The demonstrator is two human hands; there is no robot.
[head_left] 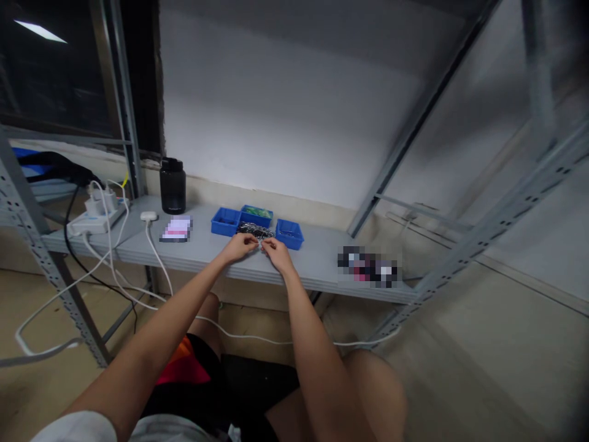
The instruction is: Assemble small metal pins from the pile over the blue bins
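My left hand [241, 247] and my right hand [276, 253] meet over the front part of the grey shelf, fingertips pinched close together. Whatever sits between the fingers is too small to make out. Just behind them lies a heap of thin, shiny black and silver pieces [256, 229]. Around this heap stand three blue bins: a left bin [225, 221] with dark contents, a back bin [256, 215] holding something green, and a right bin [289, 234] with small dark pieces inside.
A dark bottle [173, 186], a phone [177, 228] and a white power strip [99, 218] with plugs and cables occupy the shelf's left side. A blurred-out dark item [369, 266] lies at right. White cables hang below the shelf [317, 248]; metal posts [400, 138] frame it.
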